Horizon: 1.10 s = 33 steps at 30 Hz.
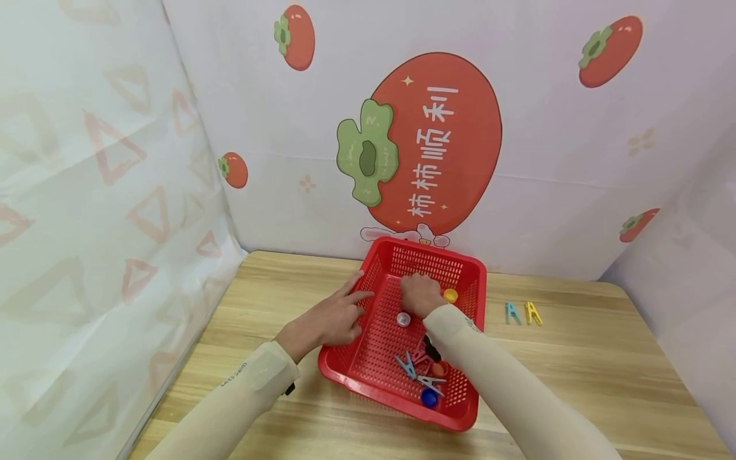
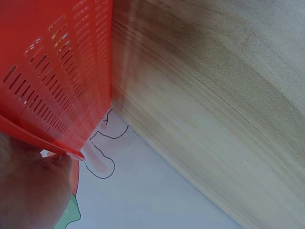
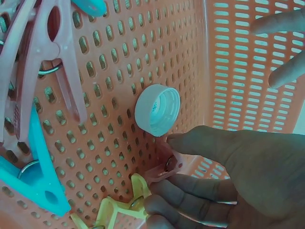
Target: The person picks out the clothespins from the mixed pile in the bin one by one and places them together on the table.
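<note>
A red perforated basket (image 1: 391, 409) stands on the table. My left hand (image 1: 336, 317) holds its left rim, with fingers over the inside and the thumb outside under the lip. Deep in the far half of the basket is my right hand (image 1: 422, 294); its thumb and fingers pinch a small pink clothespin (image 3: 167, 164). Yellow clothespins (image 3: 114, 206) lie beside those fingertips. Close to the thumb sits a white bottle cap (image 3: 157, 109). Toward the near end are a blue clothespin (image 1: 406, 365), a larger pink clothespin (image 3: 52, 52), an orange cap (image 1: 439, 369) and a blue cap (image 1: 429, 398).
A yellow cap (image 1: 450, 296) lies by the basket's right wall. To the right on the wooden table (image 1: 575, 370) are a light-blue clothespin (image 1: 512, 313) and a yellow clothespin (image 1: 533, 314). Behind the basket rises a wall (image 1: 276, 204) with a persimmon print.
</note>
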Tool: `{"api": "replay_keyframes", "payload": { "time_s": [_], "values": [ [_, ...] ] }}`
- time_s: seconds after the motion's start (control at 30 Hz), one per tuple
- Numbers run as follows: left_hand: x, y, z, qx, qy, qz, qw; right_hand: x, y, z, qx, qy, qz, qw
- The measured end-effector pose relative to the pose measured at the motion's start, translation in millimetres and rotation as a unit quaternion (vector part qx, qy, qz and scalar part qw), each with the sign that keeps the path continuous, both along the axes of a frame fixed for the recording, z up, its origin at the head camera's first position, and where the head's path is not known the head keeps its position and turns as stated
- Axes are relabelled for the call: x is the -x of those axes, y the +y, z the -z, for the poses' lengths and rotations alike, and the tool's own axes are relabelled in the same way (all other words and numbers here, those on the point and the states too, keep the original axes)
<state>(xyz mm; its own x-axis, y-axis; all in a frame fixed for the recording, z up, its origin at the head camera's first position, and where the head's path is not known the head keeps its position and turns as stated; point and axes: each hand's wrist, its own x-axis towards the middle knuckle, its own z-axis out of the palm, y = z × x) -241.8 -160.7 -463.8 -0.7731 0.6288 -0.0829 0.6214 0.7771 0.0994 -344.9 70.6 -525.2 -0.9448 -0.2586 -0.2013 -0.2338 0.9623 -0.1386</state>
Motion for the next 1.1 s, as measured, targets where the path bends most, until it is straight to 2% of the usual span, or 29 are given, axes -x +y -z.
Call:
{"api": "replay_keyframes", "payload": {
  "time_s": [0.2, 0.43, 0.47, 0.67, 0.83, 1.1],
  "values": [
    [-0.7, 0.6, 0.2, -0.001, -0.004, -0.008, 1.0000, -20.4, -2, -33.1, -0.002, -0.003, 0.012, 0.9999],
    [-2.0, 1.3, -0.7, -0.007, -0.013, -0.020, 0.9997, -29.5, 3, -49.5, 0.012, 0.005, 0.013, 0.9998],
    [-2.1, 1.3, -0.6, -0.007, -0.013, -0.021, 0.9997, -33.9, 3, -58.1, 0.015, -0.002, 0.019, 0.9997],
    [-2.4, 1.1, 0.4, -0.005, -0.011, -0.024, 0.9996, -44.6, 9, -76.5, 0.049, 0.000, 0.028, 0.9984],
    [-2.7, 1.3, 0.8, -0.006, -0.014, -0.027, 0.9995, -49.2, 17, -86.0, 0.072, -0.002, 0.033, 0.9969],
    [-1.3, 1.4, 2.5, -0.009, -0.014, -0.025, 0.9996, -49.1, 34, -106.8, 0.078, 0.003, 0.036, 0.9963]
  ]
}}
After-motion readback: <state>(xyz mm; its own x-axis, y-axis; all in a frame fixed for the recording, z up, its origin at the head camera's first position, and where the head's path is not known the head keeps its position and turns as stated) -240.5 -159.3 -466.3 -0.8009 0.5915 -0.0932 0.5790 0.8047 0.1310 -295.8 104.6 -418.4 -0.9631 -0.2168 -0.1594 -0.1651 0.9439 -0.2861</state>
